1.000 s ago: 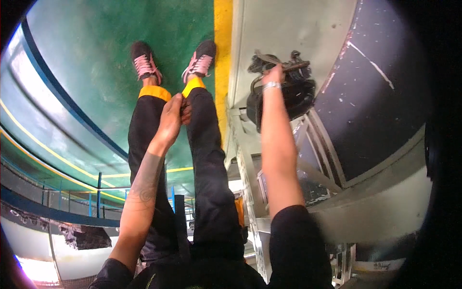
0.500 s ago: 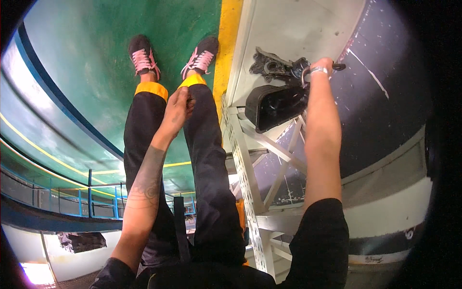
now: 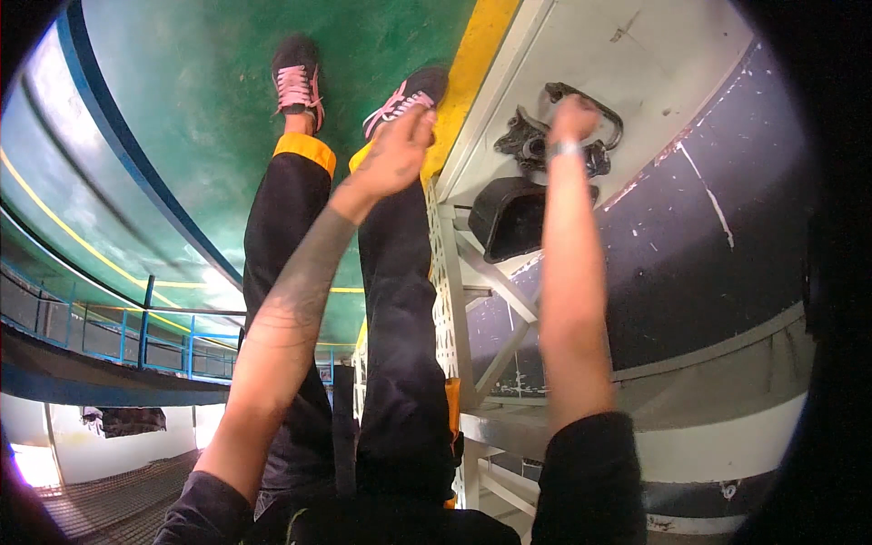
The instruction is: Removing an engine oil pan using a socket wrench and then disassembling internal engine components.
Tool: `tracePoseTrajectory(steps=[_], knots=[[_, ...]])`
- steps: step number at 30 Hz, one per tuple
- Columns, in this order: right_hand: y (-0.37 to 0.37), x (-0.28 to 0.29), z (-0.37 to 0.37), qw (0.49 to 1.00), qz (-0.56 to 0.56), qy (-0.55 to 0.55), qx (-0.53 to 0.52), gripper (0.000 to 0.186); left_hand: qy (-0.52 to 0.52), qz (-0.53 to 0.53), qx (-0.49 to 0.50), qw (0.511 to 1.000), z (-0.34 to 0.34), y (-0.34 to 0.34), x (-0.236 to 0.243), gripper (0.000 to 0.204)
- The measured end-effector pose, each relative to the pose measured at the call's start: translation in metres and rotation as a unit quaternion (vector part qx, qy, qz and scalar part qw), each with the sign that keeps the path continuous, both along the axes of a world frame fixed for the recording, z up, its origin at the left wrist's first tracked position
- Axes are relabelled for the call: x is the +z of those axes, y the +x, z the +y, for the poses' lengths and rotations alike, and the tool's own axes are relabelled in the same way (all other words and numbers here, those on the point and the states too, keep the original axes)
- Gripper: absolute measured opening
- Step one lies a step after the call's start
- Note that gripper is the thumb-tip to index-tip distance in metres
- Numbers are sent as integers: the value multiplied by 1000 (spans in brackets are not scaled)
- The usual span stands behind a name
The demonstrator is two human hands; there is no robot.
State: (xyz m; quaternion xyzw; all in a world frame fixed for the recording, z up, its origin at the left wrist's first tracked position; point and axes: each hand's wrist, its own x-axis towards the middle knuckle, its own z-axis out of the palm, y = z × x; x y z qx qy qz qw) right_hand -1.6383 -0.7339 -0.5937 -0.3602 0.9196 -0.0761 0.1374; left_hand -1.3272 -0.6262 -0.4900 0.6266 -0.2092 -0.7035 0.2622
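Note:
My right hand [image 3: 574, 120] is closed around a curved black pipe [image 3: 619, 125], which loops out on both sides of the fist above a white surface. A black irregular cast part [image 3: 518, 138] sits just left of that wrist, partly behind it. Below lies a black hollow pan-shaped part [image 3: 492, 216], its right side hidden by my forearm. My left hand [image 3: 397, 156] hovers in front of my right shoe, slightly blurred. Its fingers are loosely bent and somewhat apart, with nothing visible in them.
The white surface [image 3: 599, 54] borders a yellow floor stripe [image 3: 480, 68] and green floor [image 3: 381, 27]. A white perforated frame [image 3: 445, 272] stands beside my right leg. A dark scuffed panel [image 3: 690, 245] curves along the right. Blue railings [image 3: 145, 318] run at the left.
My right hand has moved up and left relative to the black parts, with the curved pipe now showing around it. My left hand has moved up and right. The view has shifted.

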Motion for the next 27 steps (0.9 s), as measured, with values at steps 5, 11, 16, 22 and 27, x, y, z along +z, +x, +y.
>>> tracePoseTrajectory(steps=[5, 11, 16, 22, 27], knots=[[122, 94, 119, 910, -284, -37, -300, 17, -128, -91, -226, 961, -11, -83, -22, 26], [176, 195, 199, 889, -394, 219, -75, 37, -258, -213, -354, 873, -15, -228, -115, 28], [197, 212, 196, 848, -459, 211, -161, 32, -391, -462, -469, 644, -13, -303, -166, 32], [226, 208, 210, 823, -505, 198, -170, 27, -367, -329, -430, 756, -31, -258, -160, 25], [235, 193, 183, 895, -292, 222, 254, 24, -439, -205, -433, 760, -33, -135, -56, 33]])
